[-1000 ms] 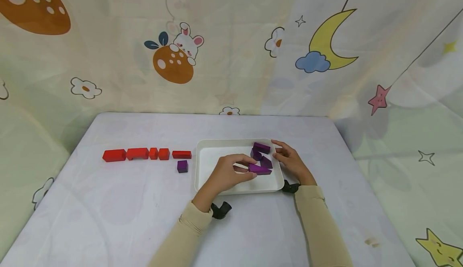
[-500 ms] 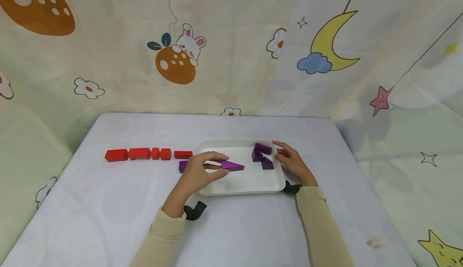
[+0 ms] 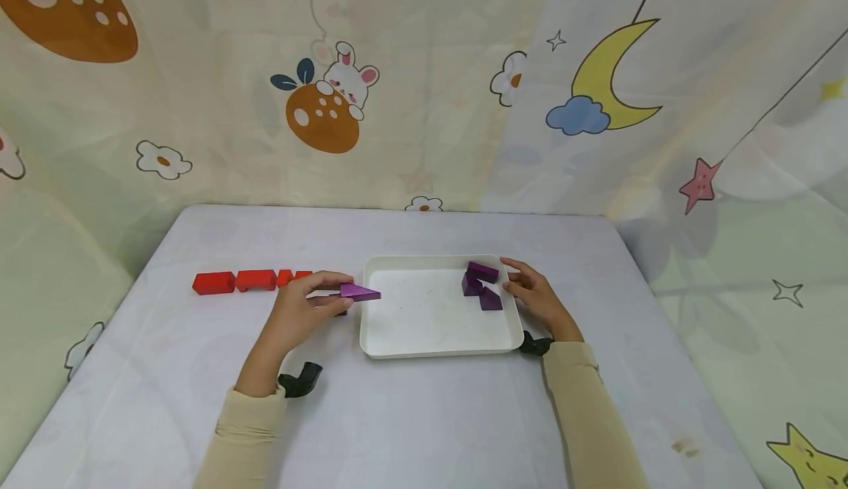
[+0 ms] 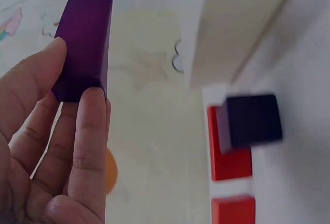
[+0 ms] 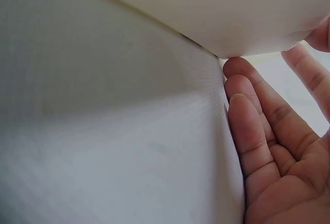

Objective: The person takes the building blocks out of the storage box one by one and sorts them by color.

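Note:
My left hand (image 3: 298, 315) pinches a purple wedge-shaped block (image 4: 85, 46) between thumb and fingers. In the head view the wedge (image 3: 360, 293) overlaps the left rim of a white tray (image 3: 430, 352). A purple cube (image 4: 252, 122) on the table is mostly hidden behind that hand in the head view. My right hand (image 3: 539, 299) rests at the tray's right side, its fingertips touching the rim and outer wall. In the right wrist view, its relaxed fingers (image 5: 249, 128) lie low beside the tray wall (image 5: 232, 17). Several purple blocks (image 3: 482, 272) sit inside the tray, at its right end.
A row of red blocks (image 3: 255, 280) runs along the white table (image 3: 165, 371) left of the tray, its right end covered by the left hand in the head view. A patterned cloth (image 3: 424, 106) hangs behind the table.
My left hand has lifted the purple wedge from the tray's right part and carried it left to the tray's left rim. The right hand has stayed at the tray's right side.

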Demonstrator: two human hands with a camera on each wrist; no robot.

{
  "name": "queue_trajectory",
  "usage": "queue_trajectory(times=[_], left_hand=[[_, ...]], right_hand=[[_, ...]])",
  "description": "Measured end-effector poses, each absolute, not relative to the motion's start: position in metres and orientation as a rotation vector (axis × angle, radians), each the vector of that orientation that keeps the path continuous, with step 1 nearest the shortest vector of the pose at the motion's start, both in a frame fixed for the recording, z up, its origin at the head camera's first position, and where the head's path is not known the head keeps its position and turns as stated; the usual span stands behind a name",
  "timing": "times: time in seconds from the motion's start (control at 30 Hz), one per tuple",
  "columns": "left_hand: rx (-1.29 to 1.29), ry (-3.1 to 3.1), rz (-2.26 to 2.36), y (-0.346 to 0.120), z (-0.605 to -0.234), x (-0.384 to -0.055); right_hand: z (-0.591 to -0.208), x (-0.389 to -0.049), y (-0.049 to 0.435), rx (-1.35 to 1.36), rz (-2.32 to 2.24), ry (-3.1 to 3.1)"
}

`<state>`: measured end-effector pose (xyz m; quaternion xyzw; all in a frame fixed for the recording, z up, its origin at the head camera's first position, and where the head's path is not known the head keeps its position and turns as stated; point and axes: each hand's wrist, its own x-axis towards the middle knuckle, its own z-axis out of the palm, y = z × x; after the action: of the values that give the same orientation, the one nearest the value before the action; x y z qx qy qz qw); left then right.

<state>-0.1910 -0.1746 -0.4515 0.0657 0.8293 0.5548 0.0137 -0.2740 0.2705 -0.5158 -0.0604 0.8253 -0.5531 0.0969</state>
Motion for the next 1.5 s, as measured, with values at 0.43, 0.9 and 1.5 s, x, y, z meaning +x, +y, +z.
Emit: queue_trajectory(times=[0.43, 0.9, 1.5], left_hand=[[0.023, 2.764, 1.489, -0.229, -0.465, -0.188], [-0.162, 2.770, 1.302, -0.246, -0.485, -0.190], [-0.134, 2.796, 1.256, -0.239, -0.461, -0.187]], right_hand=[[-0.517, -0.274, 0.271, -0.182, -1.628, 2.465], [-0.513, -0.274, 0.269, -0.179, -1.624, 2.458], [-0.515, -0.272, 0.270, -0.182, -1.640, 2.455]])
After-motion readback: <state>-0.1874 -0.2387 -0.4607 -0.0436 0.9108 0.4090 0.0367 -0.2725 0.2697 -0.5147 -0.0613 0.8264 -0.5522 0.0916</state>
